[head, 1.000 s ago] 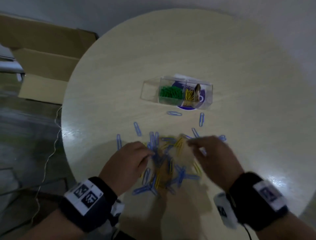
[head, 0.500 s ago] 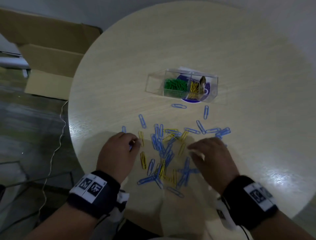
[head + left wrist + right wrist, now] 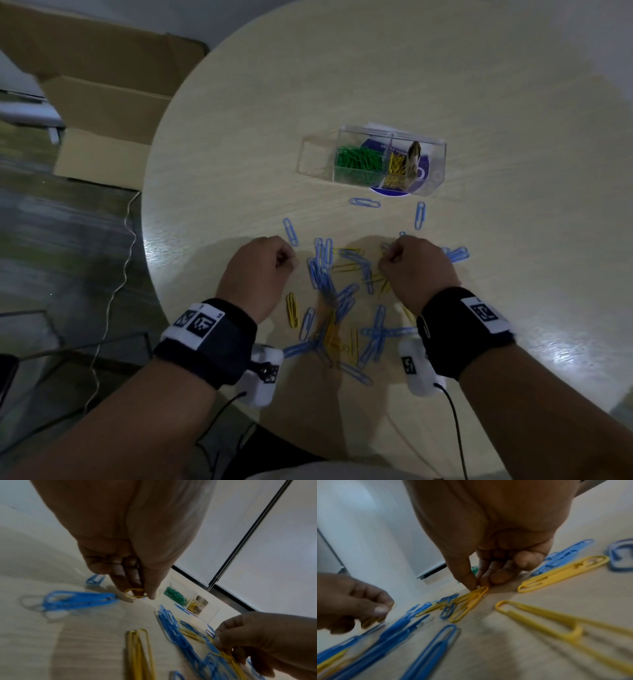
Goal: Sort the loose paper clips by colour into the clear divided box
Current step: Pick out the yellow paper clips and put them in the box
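Observation:
Several loose blue and yellow paper clips (image 3: 337, 301) lie scattered on the round table near me. Behind them stands the clear divided box (image 3: 373, 161), with green clips (image 3: 358, 162) in its middle compartment and yellow clips (image 3: 397, 168) to their right. My left hand (image 3: 263, 270) is at the left of the pile and pinches a yellow clip (image 3: 135, 593) between thumb and fingers. At the right of the pile my right hand (image 3: 416, 269) pinches the end of another yellow clip (image 3: 471, 601) that still touches the table.
The box's left compartment (image 3: 318, 156) looks empty. A round blue printed disc (image 3: 418, 173) lies under the box. Two single blue clips (image 3: 364, 202) lie just before it. An open cardboard carton (image 3: 102, 102) stands on the floor to the left, beside a thin cable (image 3: 120, 274).
Both hands moved away from me to the far side of the pile. Each now pinches a yellow clip. The pile has been spread out.

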Demonstrator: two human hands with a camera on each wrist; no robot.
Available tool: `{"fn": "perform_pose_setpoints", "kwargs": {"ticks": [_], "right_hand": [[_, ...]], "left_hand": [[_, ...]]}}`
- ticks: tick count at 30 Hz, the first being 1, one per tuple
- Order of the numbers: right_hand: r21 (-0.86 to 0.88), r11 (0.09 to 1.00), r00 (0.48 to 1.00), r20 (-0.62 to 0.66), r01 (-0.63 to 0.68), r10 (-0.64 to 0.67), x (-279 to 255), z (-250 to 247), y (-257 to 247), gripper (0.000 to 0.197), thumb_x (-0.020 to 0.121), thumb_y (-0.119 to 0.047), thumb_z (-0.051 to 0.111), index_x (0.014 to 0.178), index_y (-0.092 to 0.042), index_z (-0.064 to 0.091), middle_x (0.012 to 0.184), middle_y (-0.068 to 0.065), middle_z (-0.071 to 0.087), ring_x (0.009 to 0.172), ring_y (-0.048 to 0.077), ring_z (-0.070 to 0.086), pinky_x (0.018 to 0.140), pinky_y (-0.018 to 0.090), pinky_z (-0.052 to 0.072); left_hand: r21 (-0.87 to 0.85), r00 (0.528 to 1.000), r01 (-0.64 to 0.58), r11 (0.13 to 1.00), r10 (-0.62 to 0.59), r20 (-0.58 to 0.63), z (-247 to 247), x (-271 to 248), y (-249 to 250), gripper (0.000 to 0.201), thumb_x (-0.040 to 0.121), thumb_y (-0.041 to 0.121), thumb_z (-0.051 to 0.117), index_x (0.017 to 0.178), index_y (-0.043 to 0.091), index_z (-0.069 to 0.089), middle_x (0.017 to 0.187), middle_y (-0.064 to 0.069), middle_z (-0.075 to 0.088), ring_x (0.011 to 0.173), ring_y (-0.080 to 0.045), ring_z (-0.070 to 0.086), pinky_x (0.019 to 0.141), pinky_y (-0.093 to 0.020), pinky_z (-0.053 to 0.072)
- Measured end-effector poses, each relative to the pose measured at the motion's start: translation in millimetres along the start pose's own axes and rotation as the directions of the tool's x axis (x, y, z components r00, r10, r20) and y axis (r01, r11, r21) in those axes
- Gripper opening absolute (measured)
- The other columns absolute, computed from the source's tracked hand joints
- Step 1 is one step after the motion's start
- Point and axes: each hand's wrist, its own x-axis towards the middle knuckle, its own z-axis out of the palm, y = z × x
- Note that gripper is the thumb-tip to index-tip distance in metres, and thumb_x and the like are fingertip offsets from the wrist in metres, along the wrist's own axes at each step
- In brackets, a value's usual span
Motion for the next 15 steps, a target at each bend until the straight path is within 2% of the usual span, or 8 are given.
{"fn": "perform_pose_setpoints", "kwargs": {"ticks": [2, 5, 6, 8, 10, 11, 13, 15], "right_hand": [[0.065, 0.997, 0.999, -0.043, 0.037, -0.034, -2, -2, 3, 0.002, 0.080, -0.023, 0.060, 0.080, -0.023, 0.059, 0.085, 0.003, 0.066, 0.083, 0.027, 0.061, 0.071, 0.036, 0.050], [0.125, 0.981, 0.984, -0.122, 0.148, -0.132, -5, -7, 9, 0.016, 0.082, -0.013, 0.057, 0.090, -0.023, 0.066, 0.092, 0.003, 0.068, 0.085, 0.024, 0.063, 0.071, 0.030, 0.047], [0.098, 0.969, 0.968, -0.134, 0.225, -0.212, -6, -9, 11, 0.022, 0.081, -0.008, 0.057, 0.094, -0.021, 0.069, 0.096, 0.004, 0.068, 0.087, 0.025, 0.063, 0.073, 0.028, 0.046], [-0.031, 0.914, 0.910, -0.085, 0.404, -0.405, -10, -14, 14, 0.031, 0.073, -0.004, 0.062, 0.099, -0.019, 0.071, 0.099, 0.005, 0.066, 0.088, 0.029, 0.061, 0.078, 0.033, 0.047], [-0.159, 0.849, 0.861, 0.019, 0.504, -0.508, -15, -19, 17, 0.039, 0.066, -0.013, 0.064, 0.103, -0.018, 0.071, 0.100, 0.005, 0.065, 0.087, 0.033, 0.057, 0.080, 0.038, 0.048], [-0.206, 0.836, 0.859, 0.051, 0.508, -0.510, -16, -20, 19, 0.041, 0.065, -0.019, 0.065, 0.106, -0.018, 0.069, 0.100, 0.005, 0.064, 0.087, 0.033, 0.056, 0.080, 0.039, 0.048], [-0.254, 0.863, 0.898, 0.071, 0.438, -0.435, -17, -18, 23, 0.046, 0.066, -0.030, 0.071, 0.110, -0.018, 0.066, 0.100, 0.006, 0.060, 0.089, 0.032, 0.055, 0.082, 0.039, 0.047], [-0.242, 0.898, 0.930, 0.070, 0.368, -0.362, -15, -13, 24, 0.051, 0.065, -0.037, 0.074, 0.111, -0.018, 0.062, 0.100, 0.006, 0.059, 0.092, 0.031, 0.055, 0.084, 0.039, 0.047]], "left_hand": [[0.045, 0.985, -0.170, 0.984, 0.169, 0.016, -7, -9, -7, 0.003, 0.086, 0.028, 0.067, 0.086, 0.026, 0.067, 0.083, 0.006, 0.064, 0.079, -0.015, 0.059, 0.075, -0.032, 0.048], [0.165, 0.904, -0.425, 0.890, 0.410, 0.121, -11, -26, -20, 0.023, 0.090, 0.038, 0.054, 0.095, 0.026, 0.072, 0.091, 0.007, 0.070, 0.082, -0.017, 0.062, 0.077, -0.031, 0.047], [0.187, 0.874, -0.483, 0.855, 0.457, 0.166, -9, -29, -27, 0.027, 0.091, 0.039, 0.051, 0.098, 0.025, 0.073, 0.096, 0.007, 0.071, 0.084, -0.018, 0.062, 0.078, -0.030, 0.048], [0.230, 0.815, -0.575, 0.785, 0.527, 0.240, -4, -34, -40, 0.028, 0.092, 0.037, 0.051, 0.105, 0.022, 0.072, 0.107, 0.005, 0.068, 0.092, -0.020, 0.061, 0.081, -0.032, 0.051], [0.271, 0.782, -0.622, 0.735, 0.564, 0.265, -1, -37, -48, 0.027, 0.091, 0.033, 0.054, 0.111, 0.021, 0.069, 0.115, 0.002, 0.064, 0.100, -0.022, 0.059, 0.085, -0.033, 0.051], [0.286, 0.772, -0.635, 0.718, 0.578, 0.263, -1, -38, -50, 0.027, 0.090, 0.031, 0.057, 0.112, 0.020, 0.068, 0.117, 0.001, 0.063, 0.102, -0.023, 0.058, 0.086, -0.034, 0.051], [0.302, 0.765, -0.645, 0.702, 0.593, 0.253, 0, -40, -49, 0.026, 0.088, 0.028, 0.060, 0.111, 0.019, 0.068, 0.116, 0.001, 0.063, 0.101, -0.024, 0.057, 0.085, -0.034, 0.050], [0.317, 0.766, -0.643, 0.697, 0.594, 0.246, 0, -42, -44, 0.022, 0.088, 0.029, 0.060, 0.106, 0.021, 0.069, 0.111, 0.002, 0.064, 0.097, -0.023, 0.057, 0.080, -0.035, 0.051]]}}
